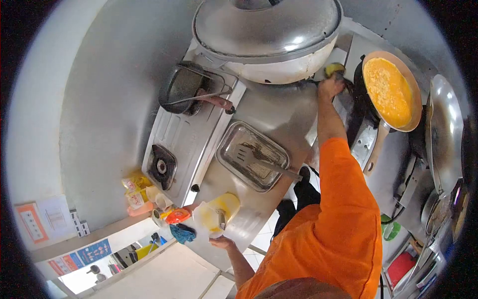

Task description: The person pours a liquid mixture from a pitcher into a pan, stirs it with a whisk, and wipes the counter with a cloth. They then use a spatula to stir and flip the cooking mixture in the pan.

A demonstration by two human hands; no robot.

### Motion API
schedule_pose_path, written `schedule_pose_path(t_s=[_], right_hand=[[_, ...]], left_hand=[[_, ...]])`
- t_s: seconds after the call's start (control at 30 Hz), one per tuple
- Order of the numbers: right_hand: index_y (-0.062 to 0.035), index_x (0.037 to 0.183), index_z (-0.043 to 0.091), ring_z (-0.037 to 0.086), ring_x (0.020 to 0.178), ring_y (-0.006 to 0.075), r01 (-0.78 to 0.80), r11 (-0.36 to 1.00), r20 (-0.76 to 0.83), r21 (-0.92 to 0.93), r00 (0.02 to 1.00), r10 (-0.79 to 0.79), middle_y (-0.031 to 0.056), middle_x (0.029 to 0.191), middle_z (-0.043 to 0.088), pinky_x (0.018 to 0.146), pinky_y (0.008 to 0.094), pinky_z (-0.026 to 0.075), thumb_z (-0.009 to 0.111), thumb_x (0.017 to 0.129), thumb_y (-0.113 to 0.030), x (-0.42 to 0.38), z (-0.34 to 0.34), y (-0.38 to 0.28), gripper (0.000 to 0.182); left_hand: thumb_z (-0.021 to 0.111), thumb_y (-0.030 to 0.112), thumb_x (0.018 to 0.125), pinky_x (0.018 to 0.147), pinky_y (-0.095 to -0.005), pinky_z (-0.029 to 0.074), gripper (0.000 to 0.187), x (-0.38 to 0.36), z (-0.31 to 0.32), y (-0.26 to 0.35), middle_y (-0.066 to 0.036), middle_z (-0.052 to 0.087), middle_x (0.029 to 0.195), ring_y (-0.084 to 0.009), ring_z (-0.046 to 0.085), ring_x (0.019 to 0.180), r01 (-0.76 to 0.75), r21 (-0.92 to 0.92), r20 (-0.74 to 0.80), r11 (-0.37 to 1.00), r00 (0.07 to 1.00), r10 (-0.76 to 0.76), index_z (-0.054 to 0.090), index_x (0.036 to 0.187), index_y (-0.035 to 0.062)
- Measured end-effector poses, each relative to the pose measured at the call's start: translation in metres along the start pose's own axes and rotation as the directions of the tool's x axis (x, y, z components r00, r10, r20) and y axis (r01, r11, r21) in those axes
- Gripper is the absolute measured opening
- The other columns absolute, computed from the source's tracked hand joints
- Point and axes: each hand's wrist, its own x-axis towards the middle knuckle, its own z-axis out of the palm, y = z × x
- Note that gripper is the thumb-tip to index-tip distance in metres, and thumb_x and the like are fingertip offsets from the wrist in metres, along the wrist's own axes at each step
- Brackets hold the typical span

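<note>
My right hand [331,87] reaches between the big lidded pot [279,65] and the pan, closed on a yellow-green sponge [334,69]; dark blur surrounds the fingers. Beside it, a pan [416,99] on the stove holds a yellow-orange egg-like layer. At the lower middle, my left hand [222,242] is closed at the near edge of a translucent plastic jug [203,215] with yellow residue and a metal utensil inside. The grip is partly hidden. A glass baking dish [227,154] with a slotted spatula [264,163] lies between my hands.
A white two-burner stove [186,142] carries a dark square pan [184,84]. Yellow packets [134,192], a red packet [178,216] and a blue cloth [182,233] lie near the jug. A large metal lid [444,134] stands at the right.
</note>
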Motion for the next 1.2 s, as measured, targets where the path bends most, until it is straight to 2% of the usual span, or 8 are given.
schedule_pose_path(t_s=[0.07,0.27,0.5,0.6,0.93,0.97,1.1,1.2], right_hand=[[-0.0050,0.125,0.048,0.030,0.128,0.0394,0.416,0.909,0.114,0.004,0.903,-0.414,0.0198,0.136,0.037,0.109,0.0446,0.022,0.061,0.075,-0.018,-0.004,0.012,0.019,0.053],[-0.0094,0.119,0.057,0.034,0.125,0.0377,0.658,0.677,0.304,0.330,0.605,-0.736,0.0186,0.134,0.041,0.108,0.0429,0.025,0.046,0.080,-0.002,-0.134,-0.037,0.102,0.041],[-0.0067,0.116,0.058,0.039,0.121,0.0377,0.490,0.863,-0.109,0.121,0.871,-0.479,0.0186,0.127,0.047,0.103,0.0461,0.029,0.054,0.078,-0.004,-0.042,0.025,0.083,0.038],[-0.0120,0.126,0.049,0.034,0.125,0.0375,0.283,0.959,0.062,0.001,0.957,-0.283,0.0146,0.134,0.041,0.106,0.0482,0.024,0.058,0.076,-0.008,0.016,0.027,0.031,0.051],[-0.0003,0.117,0.053,0.038,0.123,0.0373,0.429,0.692,0.185,0.581,0.758,-0.625,0.0239,0.134,0.039,0.108,0.0415,0.026,0.045,0.088,-0.012,-0.183,-0.013,0.111,0.032],[-0.0024,0.111,0.059,0.037,0.124,0.0359,0.613,0.642,0.387,0.462,0.512,-0.767,0.0205,0.134,0.041,0.107,0.0418,0.026,0.047,0.084,-0.006,-0.199,-0.073,0.106,0.030],[-0.0062,0.100,0.066,0.052,0.110,0.0349,0.514,0.660,0.579,0.547,0.338,-0.742,0.0183,0.113,0.058,0.099,0.0397,0.037,0.045,0.076,-0.003,-0.212,-0.098,0.142,0.032],[-0.0076,0.101,0.066,0.058,0.100,0.0317,0.404,0.753,0.622,0.519,0.426,-0.657,0.0184,0.103,0.063,0.091,0.0359,0.043,0.041,0.074,-0.002,-0.175,-0.133,0.106,0.037]], left_hand=[[0.045,0.033,0.089,0.084,-0.0428,0.045,0.043,0.012,-0.010,-0.013,-0.019,0.053,0.107,-0.0297,0.053,0.101,0.016,-0.044,0.013,0.999,1.000,-0.015,0.051,0.106,-0.0065],[0.042,0.039,0.090,0.084,-0.0450,0.048,0.054,0.000,-0.008,-0.003,-0.021,0.049,0.116,-0.0322,0.051,0.105,-0.122,0.281,0.119,0.952,0.989,0.091,0.046,0.116,-0.0078],[0.041,0.040,0.089,0.087,-0.0475,0.048,0.058,0.028,-0.037,-0.030,-0.023,0.043,0.125,-0.0354,0.048,0.111,0.025,0.151,0.069,0.988,0.997,-0.036,0.039,0.122,-0.0081],[0.039,0.044,0.089,0.093,-0.0501,0.043,0.063,0.028,-0.033,-0.027,-0.022,0.041,0.127,-0.0361,0.045,0.116,-0.019,0.006,0.257,1.000,0.966,0.017,0.037,0.126,-0.0059],[0.044,0.036,0.089,0.091,-0.0445,0.043,0.053,0.021,-0.020,-0.017,-0.021,0.045,0.122,-0.0323,0.047,0.111,0.069,0.005,0.211,0.998,0.975,-0.069,0.042,0.123,-0.0048],[0.047,0.031,0.088,0.089,-0.0434,0.042,0.049,0.014,-0.018,-0.009,-0.021,0.046,0.120,-0.0318,0.047,0.108,0.077,-0.020,0.244,0.997,0.967,-0.070,0.044,0.121,-0.0050],[0.060,-0.001,0.078,0.083,-0.0409,0.044,0.047,0.000,-0.021,0.011,-0.021,0.045,0.108,-0.0316,0.047,0.102,-0.315,0.620,0.353,0.719,0.930,0.103,0.043,0.122,-0.0029],[0.045,0.018,0.093,0.076,-0.0342,0.045,0.031,0.000,-0.018,0.011,-0.012,0.049,0.107,-0.0213,0.051,0.095,0.078,0.003,0.271,0.997,0.960,-0.076,0.047,0.116,-0.0027]])
